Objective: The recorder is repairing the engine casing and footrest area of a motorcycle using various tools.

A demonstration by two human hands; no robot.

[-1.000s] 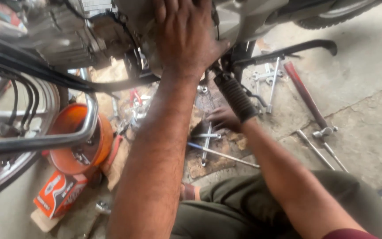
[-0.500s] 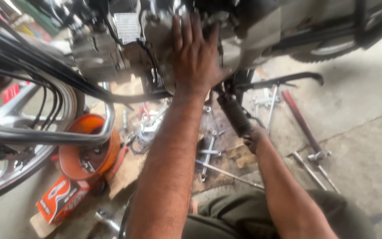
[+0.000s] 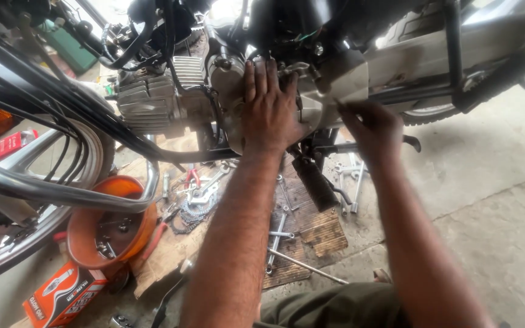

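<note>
At frame centre, the left hand [image 3: 270, 106] lies flat, fingers spread, on the engine cover [image 3: 335, 85], while the right hand [image 3: 369, 124] pinches its edge.

Bowl [image 3: 86, 234] left of spanners [image 3: 281, 237], under engine [image 3: 171, 91].

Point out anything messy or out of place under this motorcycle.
Loose wrenches, pliers and a chain sprocket lie scattered over torn cardboard on the floor. An orange bowl of small parts sits beside them. No spill visible.
</note>
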